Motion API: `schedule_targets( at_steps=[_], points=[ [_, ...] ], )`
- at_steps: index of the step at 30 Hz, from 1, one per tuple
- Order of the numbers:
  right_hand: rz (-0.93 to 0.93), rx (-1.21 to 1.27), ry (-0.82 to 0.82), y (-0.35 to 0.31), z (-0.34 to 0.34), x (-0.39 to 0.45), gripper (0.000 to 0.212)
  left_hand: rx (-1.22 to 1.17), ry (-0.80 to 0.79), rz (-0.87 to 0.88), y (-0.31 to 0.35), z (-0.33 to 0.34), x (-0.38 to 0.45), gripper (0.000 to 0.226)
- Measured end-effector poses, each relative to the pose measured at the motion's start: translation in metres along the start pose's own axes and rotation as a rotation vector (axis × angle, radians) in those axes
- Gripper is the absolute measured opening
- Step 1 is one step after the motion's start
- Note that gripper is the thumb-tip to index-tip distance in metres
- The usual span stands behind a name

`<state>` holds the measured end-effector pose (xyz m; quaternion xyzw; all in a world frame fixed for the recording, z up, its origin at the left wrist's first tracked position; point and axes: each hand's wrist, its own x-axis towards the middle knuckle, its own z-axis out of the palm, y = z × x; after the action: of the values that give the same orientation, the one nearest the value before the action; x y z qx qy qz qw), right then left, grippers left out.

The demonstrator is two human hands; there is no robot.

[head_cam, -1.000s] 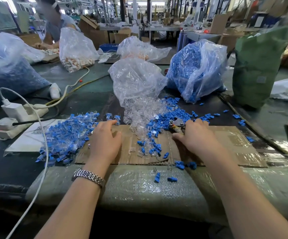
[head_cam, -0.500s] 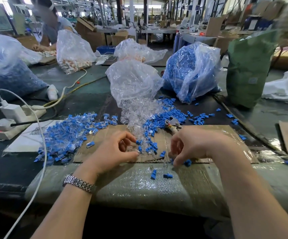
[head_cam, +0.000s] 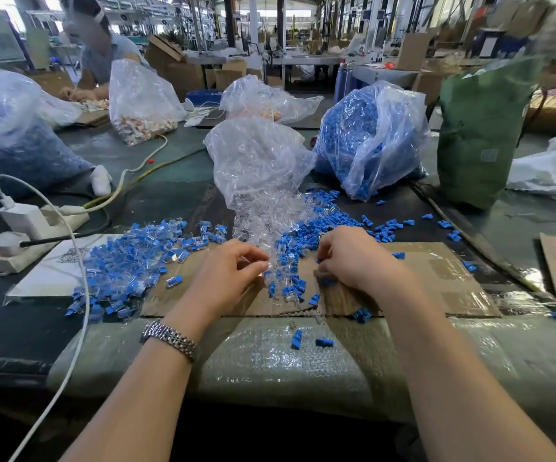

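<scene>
Two hands work over the cardboard (head_cam: 436, 278): left hand (head_cam: 226, 271) pinches a clear plug (head_cam: 254, 261), right hand (head_cam: 353, 258) curls fingertips round a blue cap (head_cam: 328, 281). Both look feather-light, stiff, slick, best pinched by the flat sides.

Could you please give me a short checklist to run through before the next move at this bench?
1. Left hand has a clear piece: ok, pinched at the fingertips.
2. Right hand has a blue cap: cannot tell. One shows at its curled fingers, but the grip is hidden.
3. More clear pieces are in reach: ok, they spill from the clear bag between the hands.
4. Loose blue caps are in reach: ok, heaped just beyond the right hand.
5. Joined pile is close by: ok, just left of the left hand.
6. White cable is out of the way: not ok, it lies across the joined pile.
</scene>
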<state>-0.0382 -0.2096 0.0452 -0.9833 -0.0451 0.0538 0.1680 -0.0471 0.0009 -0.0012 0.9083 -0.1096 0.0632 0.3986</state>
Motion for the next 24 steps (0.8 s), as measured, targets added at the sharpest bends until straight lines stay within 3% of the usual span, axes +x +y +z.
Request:
schedule_targets(
  at_steps=[4,10,14,18,24],
  points=[
    [0.016,0.180,0.094,0.002,0.005,0.002,0.008,-0.440,0.018,-0.168,-0.002,-0.003,0.000,0.010],
    [-0.118,0.524,0.202,-0.010,0.006,-0.005,0.013,-1.044,0.040,-0.306,-0.008,-0.010,-0.007,0.039],
    [-0.271,0.597,0.269,-0.024,0.006,-0.011,0.015,-1.276,-0.005,-0.342,-0.014,-0.009,-0.005,0.018],
    [-0.370,0.574,0.293,-0.037,0.008,-0.015,0.011,-1.373,-0.072,-0.347,-0.014,-0.009,-0.007,0.015],
    [-0.473,0.458,0.293,-0.045,0.011,-0.018,0.015,-1.327,-0.131,-0.317,-0.010,-0.009,-0.008,0.014]
  ],
)
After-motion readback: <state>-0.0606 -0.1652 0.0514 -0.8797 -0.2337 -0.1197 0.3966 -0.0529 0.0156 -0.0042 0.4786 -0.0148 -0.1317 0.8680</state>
